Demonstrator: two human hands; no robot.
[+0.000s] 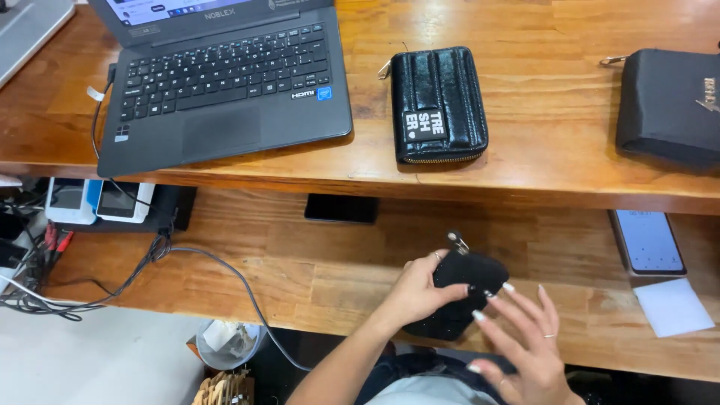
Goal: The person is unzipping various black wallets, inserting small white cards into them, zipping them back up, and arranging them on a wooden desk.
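My left hand (416, 289) grips a small black pouch (466, 289) from its left side, fingers wrapped over the top edge, holding it just above the lower wooden shelf (300, 262) at about 5 o'clock in my view. My right hand (525, 341) is spread wide and holds nothing, fingertips touching the pouch's right edge. A metal clip (457, 241) at the pouch's top corner sticks up. Whether the pouch is open or zipped, I cannot tell; nothing has come out of it that I can see. On the upper desk (555, 150): a laptop (225, 82) at 11 o'clock, a black quilted wallet (439, 105) at 12, a larger black case (667, 105) at 2. On the shelf: a dark phone (341, 208) at 12, well apart from the pouch; a lit phone (649, 241) and a white card (673, 306) at 3. Cables (112, 277) run at 9. Nothing blocks my hands.
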